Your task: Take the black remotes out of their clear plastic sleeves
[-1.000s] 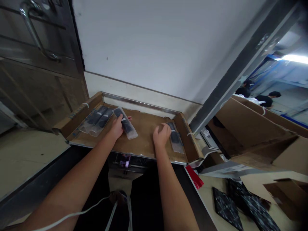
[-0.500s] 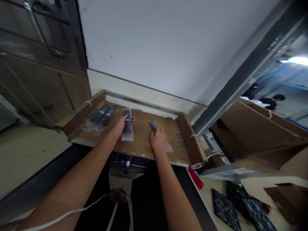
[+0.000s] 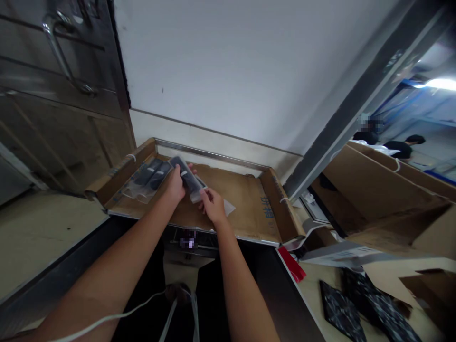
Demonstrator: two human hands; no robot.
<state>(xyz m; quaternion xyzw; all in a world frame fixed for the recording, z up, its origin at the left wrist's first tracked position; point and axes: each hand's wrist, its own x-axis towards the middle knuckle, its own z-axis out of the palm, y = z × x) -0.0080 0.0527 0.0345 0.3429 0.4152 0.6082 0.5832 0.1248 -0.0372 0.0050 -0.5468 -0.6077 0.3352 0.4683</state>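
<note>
A flattened cardboard sheet lies on a ledge below a white wall. My left hand grips a black bar in a clear plastic bag over the sheet's left half. My right hand has brought a second bagged bar up against the first, its clear bag end sticking out to the right of my fingers. Two more bagged black bars lie side by side at the sheet's left end, just left of my left hand.
A metal door with a handle stands at the left. Open cardboard boxes fill the right, with black patterned panels and a red item below them. A white cable crosses my lap. People are in the far right background.
My right hand took the bagged bar from the sheet's right end and carried it left until it met the bar in my left hand. My left hand turned its bar slightly.
</note>
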